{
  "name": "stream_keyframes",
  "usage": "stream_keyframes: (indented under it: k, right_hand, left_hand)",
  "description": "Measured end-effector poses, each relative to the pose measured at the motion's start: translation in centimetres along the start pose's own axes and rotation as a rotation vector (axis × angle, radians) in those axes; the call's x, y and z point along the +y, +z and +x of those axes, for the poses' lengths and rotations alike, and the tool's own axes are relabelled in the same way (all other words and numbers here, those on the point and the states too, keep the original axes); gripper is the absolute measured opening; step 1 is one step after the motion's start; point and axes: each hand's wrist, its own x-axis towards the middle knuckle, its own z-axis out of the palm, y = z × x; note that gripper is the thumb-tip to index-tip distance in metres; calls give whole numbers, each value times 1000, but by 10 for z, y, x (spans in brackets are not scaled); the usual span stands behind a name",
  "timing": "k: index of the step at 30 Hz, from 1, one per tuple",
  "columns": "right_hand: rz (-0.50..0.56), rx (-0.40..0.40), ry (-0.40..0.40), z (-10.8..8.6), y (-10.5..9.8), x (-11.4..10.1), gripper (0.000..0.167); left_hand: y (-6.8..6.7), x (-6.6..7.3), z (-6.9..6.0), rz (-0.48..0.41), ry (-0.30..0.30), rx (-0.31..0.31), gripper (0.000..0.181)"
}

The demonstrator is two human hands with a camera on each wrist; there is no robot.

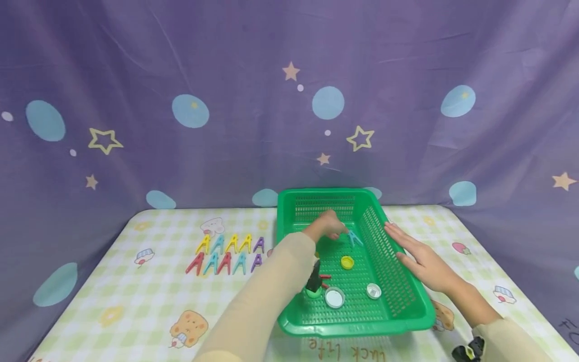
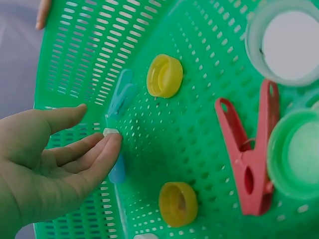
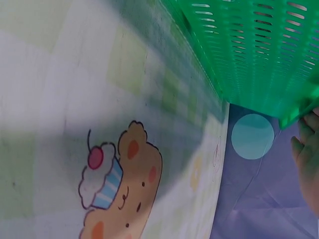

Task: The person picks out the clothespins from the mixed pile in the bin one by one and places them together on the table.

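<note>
My left hand [image 1: 331,223] reaches down into the far part of a green plastic basket [image 1: 348,329]. In the left wrist view its thumb stands apart from the fingers, and the fingertips touch or nearly touch a small whitish piece [image 2: 111,131]. A blue clothespin [image 1: 355,238] lies just beside this hand, and part of another blue thing [image 2: 117,170] shows below the fingers. My right hand [image 1: 420,264] rests with extended fingers against the basket's right rim. On the basket floor are yellow caps [image 2: 165,76], a red clothespin [image 2: 249,154] and a green cap [image 2: 299,154].
A round white lid [image 1: 334,297] and a small clear cap [image 1: 373,291] also lie in the basket. Left of it, two rows of clothespins [image 1: 224,262] in yellow, blue, red and purple lie on the checked tablecloth [image 1: 113,281]. A purple curtain [image 1: 253,65] hangs behind.
</note>
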Motion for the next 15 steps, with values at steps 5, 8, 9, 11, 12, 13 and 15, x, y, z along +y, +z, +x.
stream_keyframes:
  k: [5, 8, 9, 11, 12, 13, 15]
  right_hand:
    - [-15, -33, 11, -1, -1, -1, 54]
    - [-27, -45, 7, -1, -2, -1, 55]
    - [-33, -50, 7, -1, -2, -1, 55]
    - [-42, -62, 10, 0, -2, -1, 55]
    - [-45, -69, 14, 1, -2, -1, 55]
    - [-50, -76, 17, 2, -2, -1, 56]
    - [-58, -85, 25, 3, -3, -1, 57]
  left_hand:
    - [6, 4, 7, 86, 17, 12, 54]
    - [11, 5, 9, 85, 23, -4, 60]
    - [13, 5, 10, 82, 21, -8, 61]
    - [16, 5, 11, 105, 20, 9, 60]
    - [17, 6, 12, 127, 22, 21, 57]
    - [17, 6, 12, 152, 25, 32, 54]
    - [18, 7, 14, 193, 33, 56, 47]
